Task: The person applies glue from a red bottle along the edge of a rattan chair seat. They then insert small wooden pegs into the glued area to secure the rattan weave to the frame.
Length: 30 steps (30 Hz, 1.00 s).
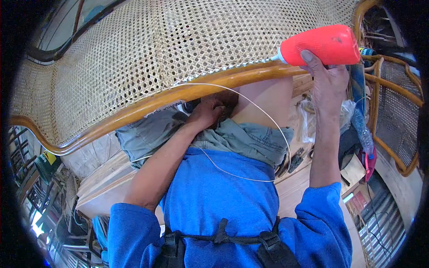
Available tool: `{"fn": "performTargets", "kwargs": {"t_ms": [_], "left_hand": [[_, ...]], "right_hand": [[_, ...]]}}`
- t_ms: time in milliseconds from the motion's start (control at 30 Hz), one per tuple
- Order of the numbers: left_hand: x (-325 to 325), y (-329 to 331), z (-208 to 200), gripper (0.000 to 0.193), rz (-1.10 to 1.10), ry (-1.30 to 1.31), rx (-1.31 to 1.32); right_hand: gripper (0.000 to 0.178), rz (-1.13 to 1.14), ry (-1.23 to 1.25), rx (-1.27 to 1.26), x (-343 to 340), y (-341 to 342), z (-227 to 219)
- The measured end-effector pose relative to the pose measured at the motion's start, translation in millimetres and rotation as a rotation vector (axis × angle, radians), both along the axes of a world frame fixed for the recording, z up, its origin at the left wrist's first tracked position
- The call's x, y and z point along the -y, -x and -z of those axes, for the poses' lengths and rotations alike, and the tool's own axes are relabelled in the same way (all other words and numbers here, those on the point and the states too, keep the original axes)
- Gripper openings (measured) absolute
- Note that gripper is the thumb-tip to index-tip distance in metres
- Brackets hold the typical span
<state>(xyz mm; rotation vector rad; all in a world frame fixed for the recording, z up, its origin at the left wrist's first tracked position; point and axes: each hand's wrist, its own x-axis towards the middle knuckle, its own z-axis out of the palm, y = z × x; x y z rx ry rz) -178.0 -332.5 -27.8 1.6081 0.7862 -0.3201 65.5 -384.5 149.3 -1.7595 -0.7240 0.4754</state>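
My right hand [328, 78] is wrapped round a red squeeze bottle [319, 44] held tilted nearly level. Its pale nozzle points left and touches the edge of the woven cane panel [134, 53], where a white line of glue runs along the wooden frame [214, 85]. Below the frame, over my lap, my left hand [208, 114] is closed with its fingers curled; what they hold, if anything, is hidden. From the frame's edge a thin pale cane strand [257, 106] loops down across my shorts and shirt.
Another cane-and-wood piece [397, 102] stands at the right. Beside it are a clear plastic bottle [363, 129] and a crumpled plastic bag [308, 120]. Wooden boards [105, 183] lie at the left, with a dark green can [47, 165] farther out.
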Motion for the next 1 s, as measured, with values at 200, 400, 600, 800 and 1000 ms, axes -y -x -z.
{"fn": "performTargets", "kwargs": {"t_ms": [200,400,600,800,1000], "left_hand": [[2.8,-0.2,-4.1,0.026,-0.062,-0.085,0.013],[2.2,-1.9,-12.5,0.026,-0.063,-0.086,0.051],[6.5,2.5,3.1,0.026,-0.067,-0.134,0.066],[2.9,1.1,6.2,0.033,-0.007,-0.006,-0.036],[4.4,-2.2,-11.8,0.023,-0.078,-0.066,-0.012]], "right_hand": [[0.027,-0.064,0.018,0.139,-1.1,4.4,-1.3],[0.029,0.068,-0.2,-0.069,5.8,6.3,10.7],[0.034,0.136,-0.273,-0.179,14.9,-6.2,9.4],[0.035,0.103,-0.16,-0.157,18.5,-13.6,9.6],[0.035,0.084,-0.143,-0.135,16.9,-11.7,12.9]]}}
